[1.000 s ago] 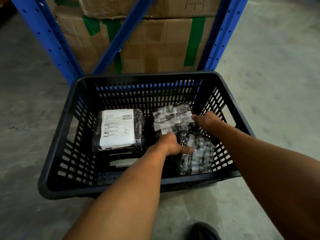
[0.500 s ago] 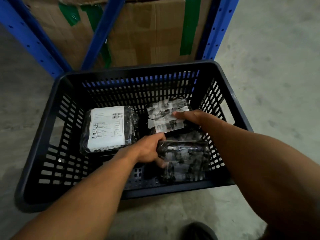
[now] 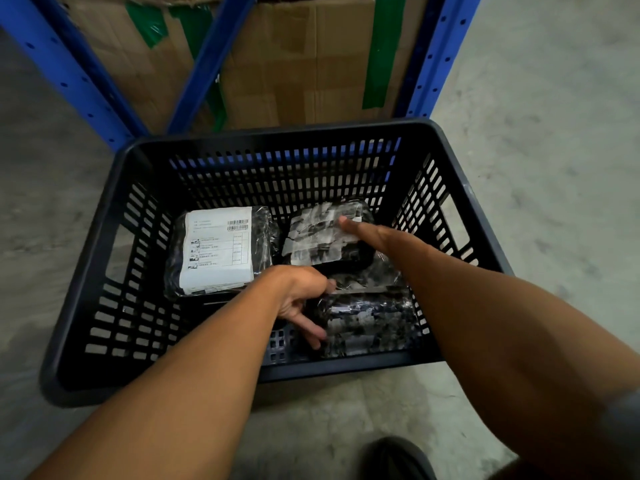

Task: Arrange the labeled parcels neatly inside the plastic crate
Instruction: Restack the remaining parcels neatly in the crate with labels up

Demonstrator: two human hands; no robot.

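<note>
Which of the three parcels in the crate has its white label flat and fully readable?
The far-left parcel: its label lies smooth with a barcode visible. The other two parcels' labels look crumpled and are partly covered.

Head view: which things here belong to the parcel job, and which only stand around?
Job:
black plastic crate
parcel with flat label
parcel with crumpled label
near-right parcel
left hand
right hand

Around:
cardboard boxes
blue rack
shoe

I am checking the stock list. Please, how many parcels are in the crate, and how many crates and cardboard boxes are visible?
Parcels: 3 (far-left parcel, far-right parcel, near-right parcel)
Crate: 1
Cardboard boxes: at least 1; the count is unclear
Total: at least 5
</note>
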